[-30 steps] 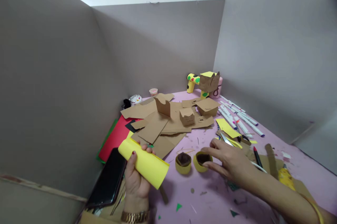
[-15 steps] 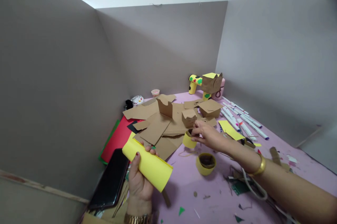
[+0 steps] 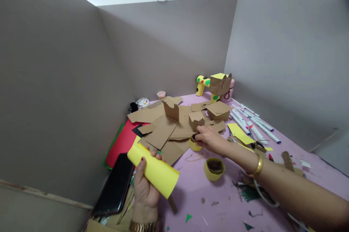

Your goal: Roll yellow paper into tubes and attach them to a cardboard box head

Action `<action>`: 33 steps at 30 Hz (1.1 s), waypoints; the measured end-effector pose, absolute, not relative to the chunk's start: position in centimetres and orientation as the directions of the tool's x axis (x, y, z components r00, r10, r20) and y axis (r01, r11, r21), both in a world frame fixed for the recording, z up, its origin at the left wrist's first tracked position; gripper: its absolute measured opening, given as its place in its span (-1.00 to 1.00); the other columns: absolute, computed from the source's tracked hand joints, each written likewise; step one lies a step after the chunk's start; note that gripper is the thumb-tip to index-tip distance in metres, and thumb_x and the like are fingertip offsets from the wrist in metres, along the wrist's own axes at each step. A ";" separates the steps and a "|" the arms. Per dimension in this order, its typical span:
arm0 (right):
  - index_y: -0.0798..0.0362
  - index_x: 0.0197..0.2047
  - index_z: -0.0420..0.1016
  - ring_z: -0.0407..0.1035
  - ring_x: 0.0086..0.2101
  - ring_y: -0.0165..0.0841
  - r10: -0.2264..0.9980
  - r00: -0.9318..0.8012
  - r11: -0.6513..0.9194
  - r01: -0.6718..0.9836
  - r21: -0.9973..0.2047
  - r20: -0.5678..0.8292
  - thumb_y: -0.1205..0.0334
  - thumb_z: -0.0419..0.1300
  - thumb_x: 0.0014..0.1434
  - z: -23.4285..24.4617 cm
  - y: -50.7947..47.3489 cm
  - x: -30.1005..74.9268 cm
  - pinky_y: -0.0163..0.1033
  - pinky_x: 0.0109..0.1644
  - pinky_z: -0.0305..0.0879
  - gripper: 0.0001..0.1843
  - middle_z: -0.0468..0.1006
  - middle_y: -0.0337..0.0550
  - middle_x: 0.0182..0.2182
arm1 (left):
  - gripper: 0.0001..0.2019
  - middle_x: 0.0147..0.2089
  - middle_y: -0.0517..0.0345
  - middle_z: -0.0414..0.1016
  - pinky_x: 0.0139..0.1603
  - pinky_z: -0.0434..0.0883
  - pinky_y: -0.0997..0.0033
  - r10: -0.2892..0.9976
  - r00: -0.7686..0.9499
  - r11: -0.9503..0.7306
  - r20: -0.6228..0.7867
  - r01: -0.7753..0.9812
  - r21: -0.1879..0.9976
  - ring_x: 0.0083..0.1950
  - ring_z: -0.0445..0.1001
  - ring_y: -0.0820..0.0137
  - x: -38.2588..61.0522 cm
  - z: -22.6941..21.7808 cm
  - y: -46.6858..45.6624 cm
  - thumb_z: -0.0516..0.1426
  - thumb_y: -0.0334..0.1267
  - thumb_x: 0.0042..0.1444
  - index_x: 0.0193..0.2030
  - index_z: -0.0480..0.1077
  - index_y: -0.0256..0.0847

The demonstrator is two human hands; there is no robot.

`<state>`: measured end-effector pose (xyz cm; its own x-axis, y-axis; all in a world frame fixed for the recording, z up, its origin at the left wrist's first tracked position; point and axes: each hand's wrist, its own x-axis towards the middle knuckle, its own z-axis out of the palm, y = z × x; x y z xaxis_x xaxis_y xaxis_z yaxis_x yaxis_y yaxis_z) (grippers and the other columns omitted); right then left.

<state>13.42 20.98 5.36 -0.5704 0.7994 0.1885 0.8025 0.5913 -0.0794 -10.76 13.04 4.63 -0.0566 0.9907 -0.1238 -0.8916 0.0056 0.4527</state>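
Observation:
My left hand [image 3: 144,188] is closed round a rolled yellow paper tube [image 3: 154,170], held above the table's near left corner. My right hand [image 3: 208,139] reaches forward and pinches a small yellow paper ring [image 3: 195,145] at the edge of the brown cardboard pile [image 3: 169,128]. A second yellow ring with a brown inside [image 3: 214,169] sits on the pink tabletop [image 3: 196,195], just in front of my right wrist. A gold bangle is on that wrist.
A black phone [image 3: 114,186] lies at the near left, by red paper [image 3: 121,143]. Several white markers [image 3: 252,121] lie at the right. A yellow spotted paper figure [image 3: 211,85] stands at the back. Grey partition walls enclose the table. Paper scraps litter the near side.
My right hand picked one yellow ring off the pink tabletop and carried it forward to the cardboard pile's edge. The other ring stayed in place. The left hand kept the tube still.

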 end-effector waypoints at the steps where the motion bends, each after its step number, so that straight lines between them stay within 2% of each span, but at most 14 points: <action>1: 0.06 -0.41 0.50 0.26 -0.29 -0.30 0.798 -0.574 0.594 0.801 -0.076 0.184 0.27 0.22 0.15 5.4 21.0 13.5 -0.24 -0.31 -0.01 -0.89 0.37 -0.14 -0.35 | -0.59 -0.36 0.23 0.46 -0.23 0.51 0.35 0.990 -0.060 0.005 -0.127 -0.891 0.454 -0.36 0.47 0.42 -10.7 4.7 13.0 0.32 -0.31 -0.17 -0.11 0.40 -0.15; 7: 0.06 -0.40 0.50 0.27 -0.27 -0.28 0.795 -0.587 0.601 0.797 -0.065 0.154 0.27 0.22 0.13 5.8 21.1 13.5 -0.23 -0.30 0.00 -0.92 0.39 -0.12 -0.33 | -0.62 -0.38 0.24 0.46 -0.25 0.52 0.34 0.988 -0.055 0.021 -0.144 -0.879 0.476 -0.37 0.48 0.41 -10.5 4.9 13.0 0.32 -0.31 -0.17 -0.14 0.40 -0.15; 10: 0.08 -0.39 0.50 0.28 -0.29 -0.27 0.801 -0.581 0.594 0.801 -0.072 0.146 0.17 0.26 0.10 6.1 20.8 13.3 -0.23 -0.31 0.02 -0.85 0.38 -0.11 -0.34 | -0.62 -0.37 0.23 0.46 -0.25 0.51 0.34 0.988 -0.053 0.021 -0.144 -0.882 0.471 -0.37 0.48 0.41 -10.6 4.8 13.1 0.31 -0.31 -0.16 -0.14 0.40 -0.15; 13: 0.07 -0.29 0.50 0.28 -0.27 -0.24 0.801 -0.580 0.595 0.798 -0.096 0.151 0.09 0.34 -0.01 6.5 20.4 13.9 -0.23 -0.30 0.06 -0.74 0.37 -0.11 -0.29 | -0.63 -0.36 0.24 0.47 -0.27 0.51 0.35 0.988 -0.060 0.013 -0.143 -0.887 0.461 -0.36 0.49 0.41 -10.7 4.7 13.1 0.30 -0.30 -0.14 -0.13 0.40 -0.15; 15: 0.06 -0.26 0.49 0.27 -0.25 -0.23 0.805 -0.574 0.591 0.799 -0.114 0.152 0.19 0.36 -0.04 6.6 20.4 14.5 -0.23 -0.28 0.09 -0.74 0.36 -0.10 -0.27 | -0.64 -0.36 0.24 0.46 -0.26 0.51 0.35 0.989 -0.057 0.014 -0.138 -0.886 0.463 -0.37 0.49 0.41 -10.6 4.7 13.1 0.29 -0.30 -0.12 -0.12 0.40 -0.15; 19: 0.05 -0.37 0.51 0.29 -0.24 -0.25 0.812 -0.566 0.583 0.798 -0.153 0.143 0.38 0.29 0.00 6.2 20.5 15.2 -0.24 -0.24 0.11 -0.92 0.36 -0.12 -0.28 | -0.63 -0.36 0.24 0.46 -0.25 0.51 0.35 0.988 -0.056 0.020 -0.147 -0.882 0.472 -0.37 0.49 0.41 -10.4 4.9 13.1 0.29 -0.30 -0.12 -0.12 0.40 -0.14; 25: 0.05 -0.37 0.51 0.30 -0.29 -0.29 0.822 -0.549 0.569 0.798 -0.197 0.148 0.33 0.27 0.05 5.4 20.6 14.4 -0.26 -0.27 0.14 -0.98 0.37 -0.15 -0.32 | -0.64 -0.37 0.25 0.46 -0.25 0.51 0.34 0.986 -0.069 0.015 -0.155 -0.877 0.481 -0.37 0.48 0.41 -10.4 4.9 13.0 0.31 -0.30 -0.16 -0.17 0.40 -0.15; 30: 0.06 -0.29 0.51 0.32 -0.24 -0.25 0.816 -0.559 0.577 0.788 -0.214 0.144 0.33 0.30 0.00 5.6 20.4 14.9 -0.24 -0.22 0.17 -0.86 0.39 -0.12 -0.27 | -0.64 -0.37 0.23 0.47 -0.25 0.52 0.34 0.985 -0.066 0.020 -0.163 -0.879 0.477 -0.37 0.49 0.41 -10.4 4.9 13.0 0.31 -0.31 -0.16 -0.17 0.40 -0.16; 33: 0.05 -0.29 0.51 0.33 -0.22 -0.24 0.812 -0.568 0.583 0.780 -0.226 0.135 0.36 0.28 0.02 5.5 20.5 15.2 -0.22 -0.18 0.17 -0.88 0.40 -0.11 -0.25 | -0.64 -0.37 0.23 0.47 -0.25 0.51 0.34 0.984 -0.063 0.023 -0.166 -0.881 0.472 -0.38 0.49 0.41 -10.4 4.8 13.0 0.31 -0.30 -0.17 -0.17 0.40 -0.16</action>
